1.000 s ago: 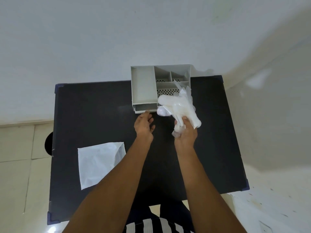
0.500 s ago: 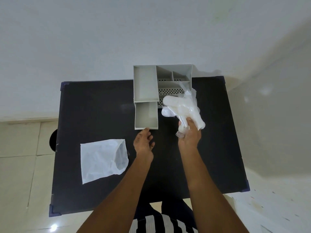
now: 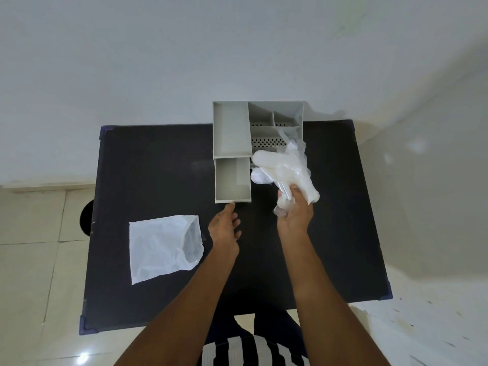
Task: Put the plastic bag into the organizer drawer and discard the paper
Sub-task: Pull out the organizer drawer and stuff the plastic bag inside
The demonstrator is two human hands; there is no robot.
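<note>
Grey plastic drawer (image 3: 232, 179): pulled out of the grey compartmented desk organizer (image 3: 257, 128) toward the near side, empty, long axis far-to-near.
Crumpled translucent plastic bag (image 3: 286, 171): just right of the drawer, long axis slanting far-left to near-right.
Right hand (image 3: 294, 216): clenched on the bag's near end; nearer hand.
Left hand (image 3: 224, 227): loosely open, fingertip at drawer's front edge, holding nothing.
White paper (image 3: 163, 247): flat, near-left on the black table (image 3: 158, 167).

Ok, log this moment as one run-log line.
drawer: pulled out, empty | left hand: fingertip at drawer front | right hand: holds plastic bag beside drawer | paper: on table
</note>
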